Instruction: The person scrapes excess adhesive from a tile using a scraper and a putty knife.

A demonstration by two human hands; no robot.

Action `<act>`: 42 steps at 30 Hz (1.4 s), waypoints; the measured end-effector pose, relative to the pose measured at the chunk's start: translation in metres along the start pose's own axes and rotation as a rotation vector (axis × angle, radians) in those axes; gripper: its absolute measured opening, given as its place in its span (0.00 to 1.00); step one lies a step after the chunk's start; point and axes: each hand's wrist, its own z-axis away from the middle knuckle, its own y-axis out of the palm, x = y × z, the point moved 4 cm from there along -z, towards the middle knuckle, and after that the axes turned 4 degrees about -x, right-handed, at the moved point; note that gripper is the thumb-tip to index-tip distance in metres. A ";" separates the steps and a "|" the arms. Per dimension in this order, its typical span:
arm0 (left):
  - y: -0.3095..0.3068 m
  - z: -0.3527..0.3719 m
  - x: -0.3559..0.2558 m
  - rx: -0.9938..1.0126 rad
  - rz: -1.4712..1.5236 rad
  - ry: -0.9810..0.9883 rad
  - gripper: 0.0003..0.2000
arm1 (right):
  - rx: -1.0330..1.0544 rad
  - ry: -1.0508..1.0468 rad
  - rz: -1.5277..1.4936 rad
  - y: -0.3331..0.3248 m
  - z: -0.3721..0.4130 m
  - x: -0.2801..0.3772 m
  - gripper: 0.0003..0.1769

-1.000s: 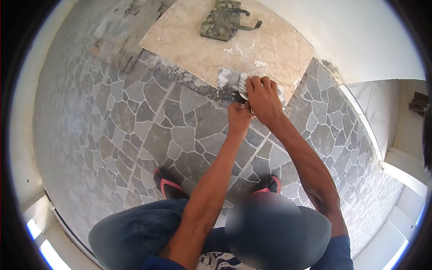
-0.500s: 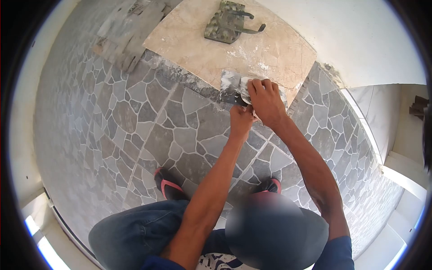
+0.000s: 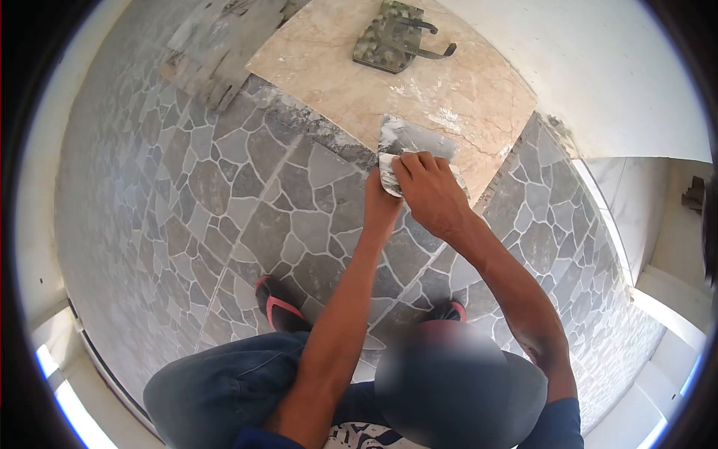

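My right hand (image 3: pixel 432 193) is closed over a white, smeared scraper (image 3: pixel 388 173), fingers bent across its top. Beyond it lies a flat grey metal scraper blade (image 3: pixel 415 138) with white paste along its left side. My left hand (image 3: pixel 380 200) is closed at the near edge of these tools, its fingers mostly hidden beneath the white scraper. It appears to grip the metal scraper, whose handle is out of sight. Both tools are over the near edge of a beige marbled board (image 3: pixel 329 75) that bears white smears.
A camouflage-patterned box (image 3: pixel 385 45) with two dark straps lies on the board. Worn planks (image 3: pixel 217 60) are at the far left. Grey stone-patterned tiles (image 3: pixel 262 217) cover the floor, and a white wall (image 3: pixel 598 82) stands on the right. My feet in dark-and-pink flip-flops (image 3: pixel 284 305) are below.
My left hand has shifted left and the metal blade has turned. The white scraper now lies nearer me, across the blade's near side. The view has moved slightly.
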 end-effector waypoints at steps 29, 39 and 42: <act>0.000 -0.009 0.002 -0.045 -0.039 0.163 0.08 | -0.096 -0.038 0.203 0.024 -0.028 -0.007 0.23; 0.003 -0.006 -0.012 0.009 0.177 -0.171 0.09 | 0.074 0.104 0.013 0.004 -0.029 -0.017 0.33; -0.008 -0.006 0.005 0.031 -0.008 0.006 0.10 | 0.126 0.037 0.059 0.009 -0.004 0.004 0.36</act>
